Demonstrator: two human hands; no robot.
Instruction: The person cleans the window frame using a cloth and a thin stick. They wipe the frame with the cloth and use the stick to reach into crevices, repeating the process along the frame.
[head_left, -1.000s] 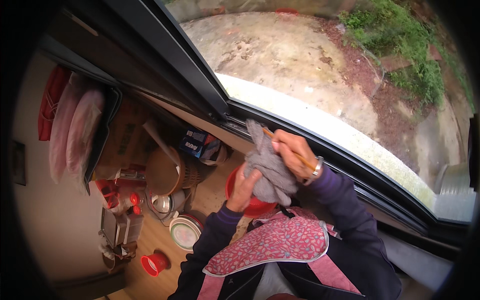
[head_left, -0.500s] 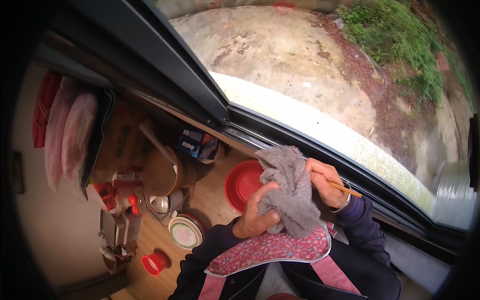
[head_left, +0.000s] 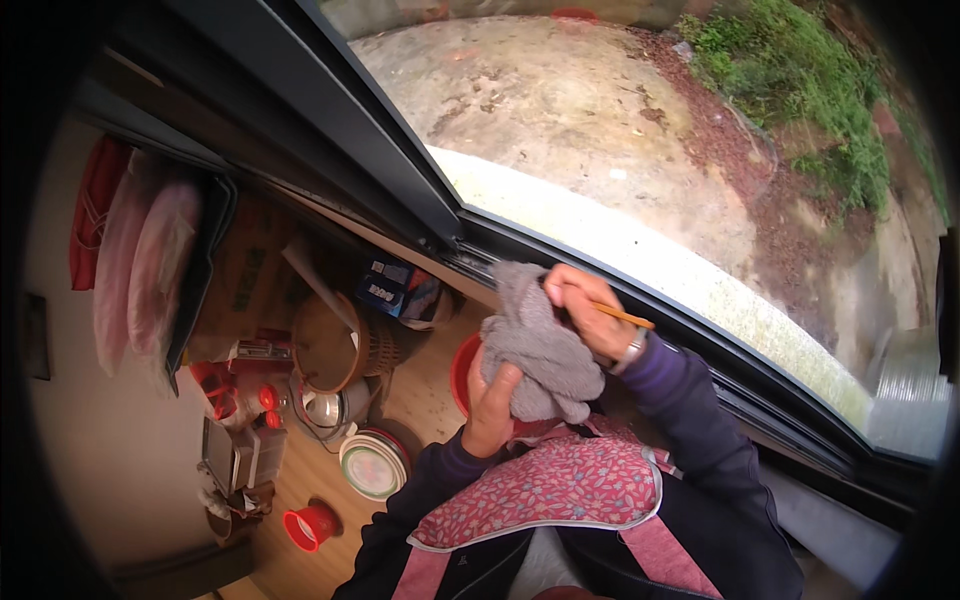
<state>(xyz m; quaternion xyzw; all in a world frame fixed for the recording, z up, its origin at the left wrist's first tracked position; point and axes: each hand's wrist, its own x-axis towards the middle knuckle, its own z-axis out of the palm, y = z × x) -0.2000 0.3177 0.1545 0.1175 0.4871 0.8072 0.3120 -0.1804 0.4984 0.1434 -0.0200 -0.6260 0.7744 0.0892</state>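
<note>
A bunched grey fluffy cloth (head_left: 548, 362) is gripped in my left hand (head_left: 488, 408), the thumb lying over its near side. My right hand (head_left: 592, 312) is closed around a thin orange-yellow stick (head_left: 630, 316), whose outer end sticks out to the right. The stick's other end is hidden by the fingers and cloth, so I cannot tell what kind of tool it is. Both hands are close together beside the black window frame (head_left: 462, 238). Below the cloth, a red basin (head_left: 461, 372) is partly covered by it and my left hand.
Left of the basin are a wicker basket (head_left: 378, 352), a blue box (head_left: 386, 284), stacked round lids (head_left: 372, 468) and a red cup-like container (head_left: 312, 526). Clear plastic boxes (head_left: 232, 452) stand by the wall. Beyond the window lies a concrete yard (head_left: 570, 110) with green bushes (head_left: 790, 100).
My right hand has moved left and upward with the stick, onto the cloth's upper edge. My left hand and the cloth have shifted left, covering more of the basin.
</note>
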